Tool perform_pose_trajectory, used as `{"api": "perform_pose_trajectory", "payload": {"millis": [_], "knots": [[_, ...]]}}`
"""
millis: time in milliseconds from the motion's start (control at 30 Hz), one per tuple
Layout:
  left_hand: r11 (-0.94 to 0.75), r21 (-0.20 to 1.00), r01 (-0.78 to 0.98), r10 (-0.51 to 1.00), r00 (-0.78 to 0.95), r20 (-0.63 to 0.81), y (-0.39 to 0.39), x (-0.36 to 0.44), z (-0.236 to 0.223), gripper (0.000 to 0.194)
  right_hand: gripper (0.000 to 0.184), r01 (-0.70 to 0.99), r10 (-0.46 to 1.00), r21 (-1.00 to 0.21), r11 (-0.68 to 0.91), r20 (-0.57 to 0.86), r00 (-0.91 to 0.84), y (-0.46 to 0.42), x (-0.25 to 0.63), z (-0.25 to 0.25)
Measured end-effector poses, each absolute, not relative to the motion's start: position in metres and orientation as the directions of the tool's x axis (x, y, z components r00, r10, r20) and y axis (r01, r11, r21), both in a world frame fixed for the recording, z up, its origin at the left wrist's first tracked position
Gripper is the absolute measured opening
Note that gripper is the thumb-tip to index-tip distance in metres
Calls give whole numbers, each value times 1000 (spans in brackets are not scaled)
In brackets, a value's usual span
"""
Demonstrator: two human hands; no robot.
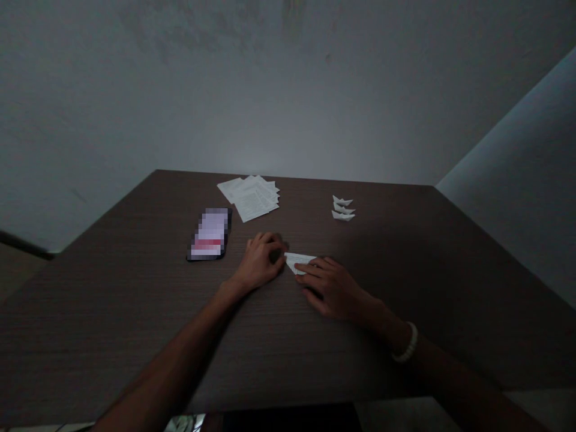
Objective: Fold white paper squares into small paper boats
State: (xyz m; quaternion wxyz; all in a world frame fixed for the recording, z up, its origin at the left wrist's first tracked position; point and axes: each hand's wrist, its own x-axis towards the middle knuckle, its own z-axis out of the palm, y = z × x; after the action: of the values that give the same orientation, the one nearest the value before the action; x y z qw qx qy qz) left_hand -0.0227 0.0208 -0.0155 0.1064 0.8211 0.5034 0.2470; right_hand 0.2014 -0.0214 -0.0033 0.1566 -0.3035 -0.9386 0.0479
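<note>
So, what lies between the two hands now?

A folded white paper (297, 262), narrow and pointed like a triangle. It lies flat on the dark wood table (112, 336), in the near half, a little right of the middle.

And the hands, what do they do with it?

The right hand (330, 288) is on top of the paper, its fingers stretched out and pressing down, not closed. The left hand (261, 261) is just beside the pointed end, with fingers curled closed. If they pinch the paper, I cannot tell, it is too dark there.

What is further away?

Toward the far edge of the table lies a stack of printed sheets (254, 198). Right of it, three small paper boats (342, 208) sit close together. Nearer the left hand is a phone (209, 234), its screen blurred. On the right wrist there is a white beaded bracelet (405, 343).
</note>
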Motion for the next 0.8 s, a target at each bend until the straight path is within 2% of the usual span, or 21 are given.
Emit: {"api": "perform_pose_trajectory", "payload": {"millis": [200,367,800], "knots": [[-468,424,776,880,364,304,21,-23,-15,16,12,487,509,-146,861,261,-820,-11,192,4],[-464,425,777,882,357,309,21,-23,-16,16,15,462,479,-127,878,224,-849,-4,186,7],[-453,417,788,887,353,296,21,-22,-15,17,10,457,495,-195,868,249,-832,-11,192,6]]}}
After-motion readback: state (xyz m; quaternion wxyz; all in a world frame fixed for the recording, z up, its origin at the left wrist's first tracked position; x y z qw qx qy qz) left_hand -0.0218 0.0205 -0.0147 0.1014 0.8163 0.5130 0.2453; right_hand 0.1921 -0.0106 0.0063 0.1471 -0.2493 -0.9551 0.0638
